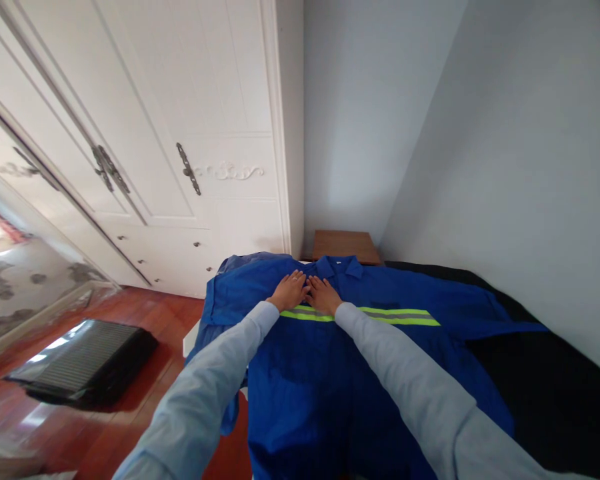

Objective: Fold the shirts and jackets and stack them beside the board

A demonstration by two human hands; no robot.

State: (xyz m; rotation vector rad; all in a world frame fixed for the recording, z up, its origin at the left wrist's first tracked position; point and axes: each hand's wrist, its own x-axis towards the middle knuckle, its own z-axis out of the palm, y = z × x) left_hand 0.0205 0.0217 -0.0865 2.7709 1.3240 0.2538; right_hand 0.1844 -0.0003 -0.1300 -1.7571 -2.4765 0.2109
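A blue work jacket (300, 373) lies spread out in front of me, its collar (347, 267) at the far end and its sleeves out to both sides. Across the chest runs a yellow-green and silver reflective stripe (400, 317). My left hand (290, 291) rests on the upper chest just left of the collar, fingers stretched out over the cloth. Close beside it, my right hand (324, 296) lies on the jacket too, fingers extended, with the fingertips of both hands nearly meeting. Neither hand visibly grips the fabric. The lower end of the jacket runs out of view.
Black cloth (550, 393) lies under the jacket on the right. Behind the collar stands a brown wooden surface (347, 247) in the wall corner. A white wardrobe (230, 220) rises at the left. A black plastic-wrapped bundle (87, 363) sits on the reddish wood floor (180, 327).
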